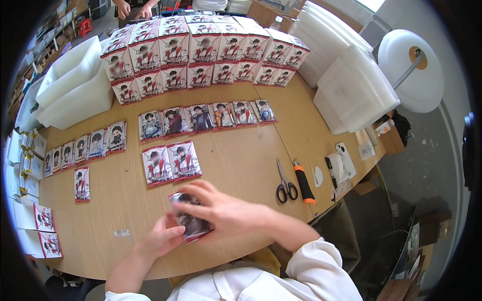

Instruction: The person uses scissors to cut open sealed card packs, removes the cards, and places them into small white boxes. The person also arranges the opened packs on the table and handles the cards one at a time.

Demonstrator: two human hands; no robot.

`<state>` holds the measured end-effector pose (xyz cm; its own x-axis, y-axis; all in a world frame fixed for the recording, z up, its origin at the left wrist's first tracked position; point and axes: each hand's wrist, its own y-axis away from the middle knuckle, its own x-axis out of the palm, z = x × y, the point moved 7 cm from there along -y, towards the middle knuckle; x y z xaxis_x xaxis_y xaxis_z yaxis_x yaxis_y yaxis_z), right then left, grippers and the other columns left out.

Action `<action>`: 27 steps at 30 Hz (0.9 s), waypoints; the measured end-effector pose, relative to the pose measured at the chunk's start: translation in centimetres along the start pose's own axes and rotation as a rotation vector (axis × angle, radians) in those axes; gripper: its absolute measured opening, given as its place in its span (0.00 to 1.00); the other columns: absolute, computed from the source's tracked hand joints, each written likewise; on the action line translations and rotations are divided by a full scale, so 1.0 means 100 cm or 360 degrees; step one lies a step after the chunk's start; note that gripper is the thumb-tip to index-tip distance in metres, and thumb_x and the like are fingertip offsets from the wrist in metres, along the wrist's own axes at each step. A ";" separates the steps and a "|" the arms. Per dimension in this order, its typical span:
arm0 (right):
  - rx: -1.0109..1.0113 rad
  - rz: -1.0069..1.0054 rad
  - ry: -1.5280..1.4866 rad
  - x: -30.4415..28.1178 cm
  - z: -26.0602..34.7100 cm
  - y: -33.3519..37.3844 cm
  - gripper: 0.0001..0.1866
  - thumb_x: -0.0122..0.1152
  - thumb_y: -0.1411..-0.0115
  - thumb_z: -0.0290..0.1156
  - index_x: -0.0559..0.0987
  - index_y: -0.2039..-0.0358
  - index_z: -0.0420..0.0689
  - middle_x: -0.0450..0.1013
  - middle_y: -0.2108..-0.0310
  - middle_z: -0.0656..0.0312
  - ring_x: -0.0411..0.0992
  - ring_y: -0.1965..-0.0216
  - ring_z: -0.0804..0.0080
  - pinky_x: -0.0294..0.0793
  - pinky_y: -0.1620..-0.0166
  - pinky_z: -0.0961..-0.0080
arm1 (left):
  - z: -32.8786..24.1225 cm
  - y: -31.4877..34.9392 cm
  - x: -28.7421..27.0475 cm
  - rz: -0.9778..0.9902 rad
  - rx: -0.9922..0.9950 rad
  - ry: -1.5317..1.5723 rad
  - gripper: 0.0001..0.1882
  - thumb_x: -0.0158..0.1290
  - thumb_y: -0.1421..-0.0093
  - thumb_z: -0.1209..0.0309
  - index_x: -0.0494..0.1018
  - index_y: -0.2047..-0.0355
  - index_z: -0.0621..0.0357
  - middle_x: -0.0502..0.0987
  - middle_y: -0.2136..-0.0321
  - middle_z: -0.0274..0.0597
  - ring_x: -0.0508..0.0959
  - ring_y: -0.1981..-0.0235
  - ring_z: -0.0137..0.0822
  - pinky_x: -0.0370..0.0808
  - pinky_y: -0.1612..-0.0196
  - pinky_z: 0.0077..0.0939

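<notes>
Close to the table's front edge, a dark illustrated packet [193, 224] with a red lower border is between my hands. My left hand [164, 237] grips its left side, the thumb lying on the front. Over its top and right side my right hand [213, 206] is closed, its fingers slightly blurred and covering part of the picture. Just beyond lie two white-and-red packets [171, 161] side by side. Farther back is a row of several illustrated packets [201, 119]. To the left runs a row of smaller packets [80, 150], with a single packet [82, 184] below it.
Stacked illustrated boxes [174, 52] line the table's far side. White bins [75, 100] stand left, translucent bins [356, 93] right. Scissors [283, 185], an orange-and-black cutter [303, 181] and a black pen [331, 173] lie at right. Small boxes [44, 219] sit at left. Another person's hands [135, 10] show behind.
</notes>
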<state>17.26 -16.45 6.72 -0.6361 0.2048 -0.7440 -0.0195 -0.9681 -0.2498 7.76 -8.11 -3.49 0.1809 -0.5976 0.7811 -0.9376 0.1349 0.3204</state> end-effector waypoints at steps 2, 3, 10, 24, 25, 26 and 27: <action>0.0026 0.0022 0.0123 -0.039 -0.017 0.016 0.47 0.77 0.61 0.39 0.66 0.39 0.44 0.55 0.41 0.38 0.54 0.40 0.38 0.62 0.40 0.52 | -0.002 -0.005 0.011 0.0138 -0.0027 0.0077 0.39 0.60 0.44 0.69 0.51 0.37 0.58 0.67 0.46 0.52 0.69 0.43 0.45 0.68 0.42 0.46; 0.0116 -0.0019 0.0215 -0.066 -0.029 0.025 0.48 0.78 0.62 0.40 0.66 0.39 0.47 0.56 0.41 0.39 0.55 0.40 0.39 0.61 0.40 0.53 | -0.006 -0.008 0.018 0.0180 -0.0033 -0.0013 0.42 0.61 0.44 0.66 0.48 0.35 0.58 0.64 0.43 0.55 0.69 0.44 0.47 0.67 0.41 0.46; 0.0579 -0.0574 0.0441 -0.232 -0.167 0.112 0.42 0.76 0.58 0.33 0.69 0.41 0.43 0.60 0.40 0.51 0.61 0.39 0.60 0.60 0.39 0.68 | 0.000 -0.025 0.008 0.0263 0.0207 -0.0340 0.37 0.57 0.42 0.72 0.50 0.37 0.61 0.68 0.49 0.53 0.74 0.49 0.45 0.71 0.44 0.43; 0.0907 -0.0169 -0.0098 -0.235 -0.323 0.149 0.47 0.78 0.63 0.30 0.68 0.40 0.48 0.60 0.38 0.53 0.58 0.37 0.59 0.57 0.36 0.68 | 0.004 -0.031 -0.004 0.0220 0.0127 -0.0055 0.35 0.55 0.41 0.74 0.50 0.37 0.60 0.69 0.51 0.54 0.75 0.53 0.45 0.71 0.46 0.46; 0.0916 -0.0141 -0.0285 -0.234 -0.325 0.147 0.48 0.78 0.64 0.28 0.67 0.39 0.49 0.59 0.37 0.53 0.57 0.36 0.59 0.55 0.36 0.69 | 0.004 -0.031 -0.004 0.0226 0.0121 -0.0004 0.36 0.56 0.41 0.74 0.50 0.37 0.60 0.70 0.51 0.54 0.75 0.53 0.46 0.71 0.46 0.47; 0.0922 -0.0093 -0.0315 -0.233 -0.326 0.146 0.49 0.78 0.64 0.27 0.65 0.38 0.50 0.57 0.36 0.54 0.56 0.36 0.60 0.54 0.35 0.69 | 0.004 -0.031 -0.004 0.0216 0.0117 -0.0005 0.36 0.56 0.42 0.72 0.50 0.37 0.60 0.70 0.51 0.54 0.75 0.53 0.46 0.71 0.46 0.47; 0.0929 -0.0045 -0.0345 -0.232 -0.327 0.145 0.51 0.78 0.65 0.26 0.64 0.37 0.50 0.56 0.35 0.54 0.55 0.35 0.61 0.53 0.35 0.69 | 0.004 -0.031 -0.004 0.0207 0.0113 -0.0006 0.37 0.57 0.42 0.71 0.50 0.37 0.60 0.70 0.51 0.55 0.75 0.53 0.46 0.71 0.45 0.47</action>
<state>56.93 -30.53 0.10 -0.7701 0.2569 -0.5839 -0.4181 -0.8946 0.1577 10.49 -8.59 -4.95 0.0558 -0.5818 0.8114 -0.9717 0.1551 0.1780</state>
